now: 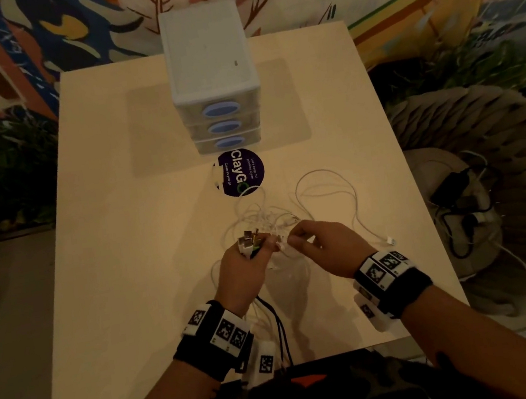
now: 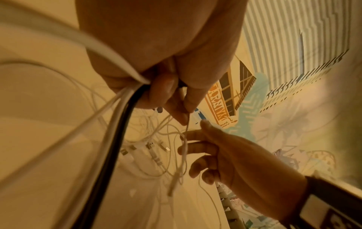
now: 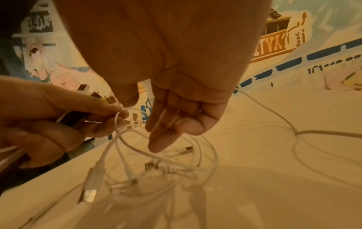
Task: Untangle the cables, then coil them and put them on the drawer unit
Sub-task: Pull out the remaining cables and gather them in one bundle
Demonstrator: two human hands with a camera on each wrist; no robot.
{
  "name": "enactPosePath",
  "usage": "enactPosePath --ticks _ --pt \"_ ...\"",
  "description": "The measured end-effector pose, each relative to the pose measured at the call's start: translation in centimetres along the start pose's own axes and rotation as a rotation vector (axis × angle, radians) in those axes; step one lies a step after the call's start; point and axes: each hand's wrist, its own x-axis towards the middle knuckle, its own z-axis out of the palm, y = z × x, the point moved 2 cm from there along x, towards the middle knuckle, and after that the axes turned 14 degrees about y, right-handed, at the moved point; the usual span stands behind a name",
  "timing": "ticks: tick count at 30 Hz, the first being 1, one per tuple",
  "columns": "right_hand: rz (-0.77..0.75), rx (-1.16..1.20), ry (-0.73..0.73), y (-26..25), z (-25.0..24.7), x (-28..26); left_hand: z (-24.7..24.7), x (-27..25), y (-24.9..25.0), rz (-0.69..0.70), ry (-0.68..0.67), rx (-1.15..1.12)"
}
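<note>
nearest, at the table's (image 1: 125, 286) near edge, black and white leads run down from the left hand (image 1: 243, 271) and hang past the edge. that hand is fisted round a bundle of plugs (image 1: 249, 239), their metal ends poking up out of the fist; its thumb and forefinger also pinch a thin white strand. the right hand (image 1: 324, 251) is just beside it, thumb and forefinger closed on a loop of white cable, the other fingers (image 3: 166, 124) hanging loose and straight.

the cables (image 1: 273, 213) lie in a tangle on the table just beyond both hands, right of centre. one long white lead (image 1: 356, 210) loops out right and ends in a small plug short of the right edge. a round dark sticker (image 1: 241, 172) lies just beyond the tangle.

the drawers (image 1: 211, 71) stand at the far middle of the table, top bare, fronts facing near. bare tabletop spreads wide on the left, with a narrower strip on the right. a dark lump with wires (image 1: 456, 192) lies on the floor off the right edge.
</note>
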Motion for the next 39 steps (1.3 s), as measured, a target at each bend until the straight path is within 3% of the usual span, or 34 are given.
enactPosePath --ticks 6,12,18,21,24,28,31,34,39 --pt "0.098 0.076 -0.030 -1.4 0.4 2.3 0.2 0.1 0.3 0.073 -0.074 0.029" --pt "0.104 0.129 -0.029 -0.8 -0.1 2.8 -0.2 0.6 0.1 0.057 0.039 -0.002" --pt "0.026 -0.121 0.005 1.2 -0.8 2.3 -0.7 0.9 -0.1 -0.168 0.134 -0.198" --pt "-0.108 -0.108 0.063 0.9 -1.1 1.8 -0.5 1.1 -0.1 -0.203 0.161 -0.238" --pt "-0.252 -0.082 0.003 -0.1 -0.9 0.9 -0.2 1.2 -0.4 -0.192 0.164 -0.204" --pt "-0.283 -0.181 0.014 -0.3 -0.6 0.8 -0.1 0.7 0.4 -0.154 0.152 -0.257" --pt "-0.318 -0.139 0.058 -0.9 -0.9 0.7 -0.2 -0.1 1.6 -0.090 0.028 -0.301" --pt "-0.352 -0.153 0.045 -2.0 -0.9 0.7 0.1 -0.9 2.7 0.027 -0.094 -0.162" --pt "-0.273 -0.196 0.005 -1.4 -0.5 0.9 0.5 -1.1 2.9 0.032 0.052 -0.087"
